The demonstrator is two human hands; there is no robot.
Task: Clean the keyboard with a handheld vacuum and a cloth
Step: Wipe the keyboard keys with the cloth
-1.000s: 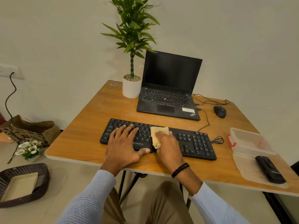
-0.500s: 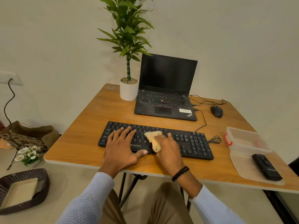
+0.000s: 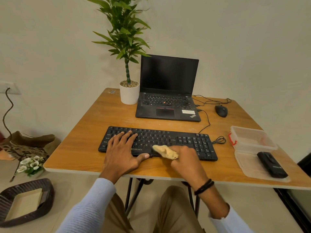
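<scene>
— Where do the hands sit?

— The left hand (image 3: 122, 153) lies flat on the left half of the black keyboard (image 3: 185, 140), its fingers (image 3: 127, 135) straight and spread apart over the keys. Its thumb (image 3: 143, 156) stretches along the near edge, the tip just short of the cloth (image 3: 165, 151).

— And the cloth?

— Bunched up in the right hand (image 3: 186, 163). The fingers are curled round the tan wad and clamp it, with most of the fabric sticking out past them toward the left thumb. It touches the keyboard's near edge, about mid-length.

— Where is the vacuum?

— The handheld vacuum (image 3: 271, 165) lies well off to the right of the right-hand fingers, on a clear plastic lid (image 3: 247, 165) at the table's (image 3: 87, 148) near right corner. No finger touches it. A clear container (image 3: 250, 138) with a red clasp sits just beyond the lid.

— Anything past the fingertips?

— An open laptop (image 3: 168, 74) with a dark screen, beyond the keyboard. A mouse (image 3: 221, 111) lies to its right and a white plant pot (image 3: 129, 95) just to its left.
</scene>
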